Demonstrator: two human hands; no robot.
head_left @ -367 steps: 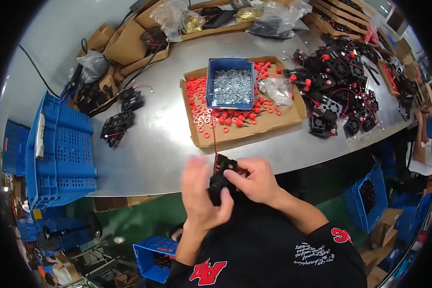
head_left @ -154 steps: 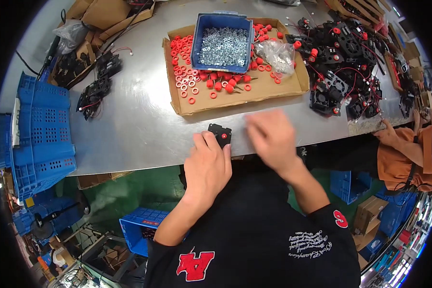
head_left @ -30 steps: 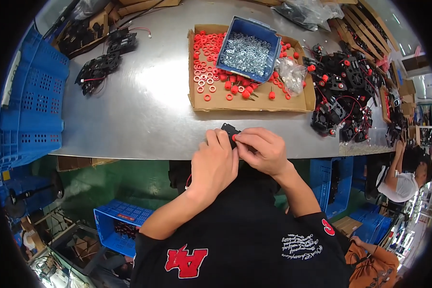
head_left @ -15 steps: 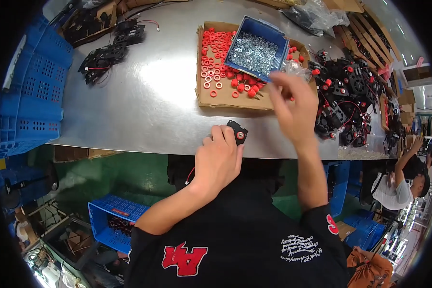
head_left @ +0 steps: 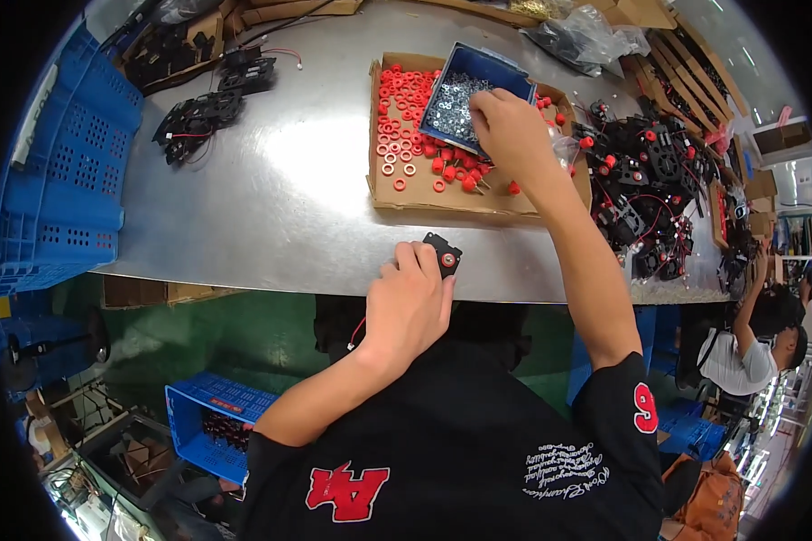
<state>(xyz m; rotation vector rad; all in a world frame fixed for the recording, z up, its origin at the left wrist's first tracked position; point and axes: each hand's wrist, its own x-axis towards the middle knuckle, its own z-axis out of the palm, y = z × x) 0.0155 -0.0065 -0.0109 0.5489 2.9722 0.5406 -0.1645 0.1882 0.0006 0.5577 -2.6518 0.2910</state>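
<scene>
My left hand [head_left: 410,302] grips a small black part with a red washer [head_left: 444,256] at the near edge of the steel table [head_left: 271,198]. My right hand [head_left: 512,131] reaches forward over the blue bin of small silver hardware [head_left: 460,95], fingers curled down at its near edge; whether they pinch a piece is hidden. The bin sits in a flat cardboard tray [head_left: 397,194] strewn with red washers and red-capped pieces [head_left: 397,99].
A heap of black assemblies with red wires [head_left: 654,194] lies at the right. More black parts [head_left: 198,113] lie at the far left beside a blue crate [head_left: 59,171]. Cardboard boxes and plastic bags [head_left: 586,32] line the far edge. Another person [head_left: 749,347] sits at lower right.
My right hand left the black part and moved forward to the blue bin. My left hand has kept hold of the part at the table edge.
</scene>
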